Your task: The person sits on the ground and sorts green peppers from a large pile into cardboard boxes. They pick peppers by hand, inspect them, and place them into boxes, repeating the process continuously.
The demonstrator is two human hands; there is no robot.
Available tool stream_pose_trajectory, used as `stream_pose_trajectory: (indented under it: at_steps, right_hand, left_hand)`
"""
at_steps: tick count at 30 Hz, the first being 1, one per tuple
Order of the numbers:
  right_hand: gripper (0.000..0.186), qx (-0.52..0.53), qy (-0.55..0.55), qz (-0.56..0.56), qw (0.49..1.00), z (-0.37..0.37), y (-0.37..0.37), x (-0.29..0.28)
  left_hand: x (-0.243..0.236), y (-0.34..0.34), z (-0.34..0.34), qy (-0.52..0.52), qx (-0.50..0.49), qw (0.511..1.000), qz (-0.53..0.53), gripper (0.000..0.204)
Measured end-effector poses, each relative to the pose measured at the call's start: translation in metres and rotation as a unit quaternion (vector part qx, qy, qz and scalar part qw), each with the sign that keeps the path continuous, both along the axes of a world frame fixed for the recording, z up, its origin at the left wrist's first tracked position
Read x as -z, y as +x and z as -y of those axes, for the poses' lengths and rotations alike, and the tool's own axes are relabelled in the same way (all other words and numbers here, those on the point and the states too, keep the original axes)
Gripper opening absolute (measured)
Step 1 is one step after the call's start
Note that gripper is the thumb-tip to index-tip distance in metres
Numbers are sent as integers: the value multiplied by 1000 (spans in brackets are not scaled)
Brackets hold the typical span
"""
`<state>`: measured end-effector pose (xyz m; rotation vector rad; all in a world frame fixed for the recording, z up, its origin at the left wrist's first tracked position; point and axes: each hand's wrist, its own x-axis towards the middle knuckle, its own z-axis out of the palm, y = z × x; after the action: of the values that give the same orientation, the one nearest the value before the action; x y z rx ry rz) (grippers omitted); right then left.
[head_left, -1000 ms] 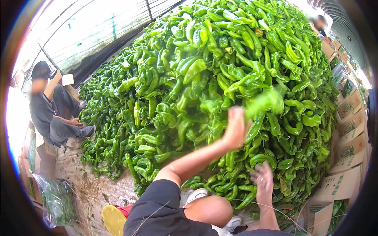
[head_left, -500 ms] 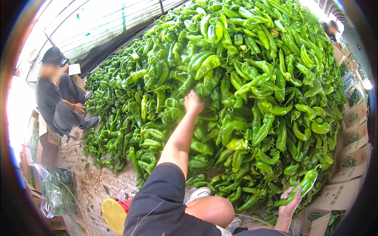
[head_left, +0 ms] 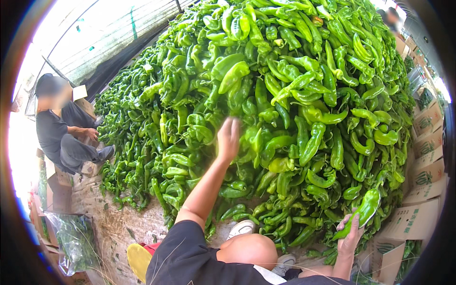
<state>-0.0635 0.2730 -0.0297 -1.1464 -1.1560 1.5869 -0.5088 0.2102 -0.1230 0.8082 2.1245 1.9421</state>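
Note:
A large heap of long green peppers point(head_left: 180, 123) rises in front of me and fills the middle of the view. My left hand point(head_left: 228, 140) reaches to the near face of the heap, its fingers stretched out and a little blurred, with no pepper visible in it. Low on the right, my right hand point(head_left: 349, 233) is closed around one large, glossy green pepper point(head_left: 366, 208). That pepper is tilted, its upper end beyond my fingers, apart from the camera-side edge of the pile.
At the left a person point(head_left: 66, 128) in dark clothes sits beside the heap. A clear bag of greens point(head_left: 73, 242) stands on the dirty floor point(head_left: 118, 228), near a yellow round seat point(head_left: 137, 261). Cardboard boxes point(head_left: 411, 223) line the right side. Another person point(head_left: 392, 19) is far right.
My left hand has shifted down across the heap. My right hand keeps the pepper, now slightly higher. The whole view has turned a little, moving the heap leftward.

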Motion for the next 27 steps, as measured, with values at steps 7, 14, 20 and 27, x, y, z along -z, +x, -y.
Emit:
stream_pose_trajectory:
  at_steps: [7,14,20,27]
  right_hand:
    - [43,-62,11,23,998,3,-11,0]
    - [34,-136,53,53,988,11,-8,-2]
    - [40,-173,-77,-31,981,29,-13,-11]
    - [49,-230,-294,-323,870,71,-66,-36]
  left_hand:
    - [-34,-55,-125,-416,16,882,-220,68]
    - [-14,-17,-96,-305,71,948,-55,81]
    - [1,34,16,294,112,840,441,40]
    - [-78,188,39,193,381,898,-104,41]
